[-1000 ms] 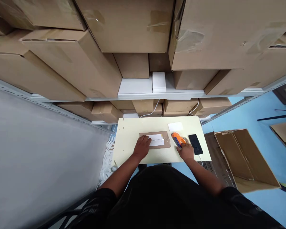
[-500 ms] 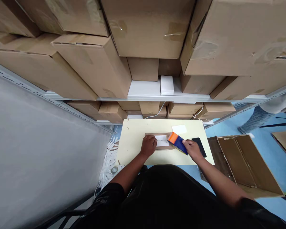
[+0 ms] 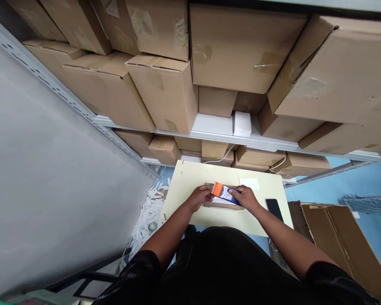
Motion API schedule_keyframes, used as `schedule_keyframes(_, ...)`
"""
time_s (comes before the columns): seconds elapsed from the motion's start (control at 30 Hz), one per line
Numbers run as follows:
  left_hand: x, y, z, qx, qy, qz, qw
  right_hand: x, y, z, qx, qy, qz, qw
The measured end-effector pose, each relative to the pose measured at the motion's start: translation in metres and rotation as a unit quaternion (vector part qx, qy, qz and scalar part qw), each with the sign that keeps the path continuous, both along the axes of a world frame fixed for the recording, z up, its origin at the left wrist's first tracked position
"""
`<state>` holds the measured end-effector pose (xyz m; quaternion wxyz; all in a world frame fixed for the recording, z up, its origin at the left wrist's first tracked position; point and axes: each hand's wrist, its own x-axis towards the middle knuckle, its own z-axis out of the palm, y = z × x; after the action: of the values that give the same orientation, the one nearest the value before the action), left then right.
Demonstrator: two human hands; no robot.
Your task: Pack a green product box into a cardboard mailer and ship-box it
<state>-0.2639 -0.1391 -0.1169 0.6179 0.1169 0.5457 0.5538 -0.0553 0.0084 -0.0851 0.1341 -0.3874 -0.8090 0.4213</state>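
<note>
A flat blue-and-orange packet (image 3: 218, 189) lies slantwise between my two hands, its orange end to the left and a whitish patch on its middle. My right hand (image 3: 248, 198) grips the blue end with the thumb on top. At the orange end, the fingers of my left hand (image 3: 200, 198) are closed on the edge. Just below the packet, a shallow brown cardboard piece (image 3: 224, 206) with white inside rests on the table; the packet and my hands partly cover it.
On the pale yellow table (image 3: 178, 203) lie a white card (image 3: 249, 183) and a black phone (image 3: 274, 210). Shelves of cardboard boxes (image 3: 165, 93) rise behind. An open carton (image 3: 330, 237) stands at right, paper strips (image 3: 146, 216) at left beside the wall.
My right hand has brought the packet left, over the cardboard piece. My left hand has left the cardboard and taken the packet's orange end. The view has turned left and tilted.
</note>
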Motion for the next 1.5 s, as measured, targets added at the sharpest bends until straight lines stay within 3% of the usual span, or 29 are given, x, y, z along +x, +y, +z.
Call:
schedule_keyframes(0.2,0.005,-0.002,-0.009,-0.044,0.092,0.002,0.995,-0.004,0.003,0.000,0.013,-0.045,0.041,0.998)
schedule_keyframes(0.43,-0.002,-0.004,-0.023,-0.072,0.278,-0.025,0.957,-0.024,0.007,0.019,-0.002,-0.227,0.111,0.968)
schedule_keyframes(0.6,-0.006,-0.015,-0.029,-0.093,0.292,-0.012,0.952,-0.036,0.005,0.029,0.043,-0.279,0.146,0.948)
schedule_keyframes(0.8,-0.030,-0.041,-0.038,-0.115,0.297,0.009,0.948,-0.029,0.004,0.030,0.063,-0.319,0.163,0.931)
schedule_keyframes(0.9,-0.032,-0.050,-0.050,-0.101,0.318,-0.005,0.943,-0.026,0.007,0.028,0.082,-0.326,0.173,0.926)
schedule_keyframes(1.03,-0.010,-0.053,-0.073,-0.091,0.341,0.001,0.935,-0.024,0.008,0.023,0.093,-0.332,0.186,0.920)
schedule_keyframes(1.27,0.036,-0.028,-0.105,-0.055,0.415,0.043,0.907,-0.025,0.010,0.022,0.119,-0.329,0.200,0.915)
schedule_keyframes(1.4,0.033,-0.029,-0.107,-0.056,0.431,0.059,0.899,-0.028,0.012,0.021,0.109,-0.331,0.187,0.918)
schedule_keyframes(1.5,0.017,-0.041,-0.094,0.032,0.484,-0.010,0.874,-0.028,0.011,0.022,0.105,-0.333,0.190,0.917)
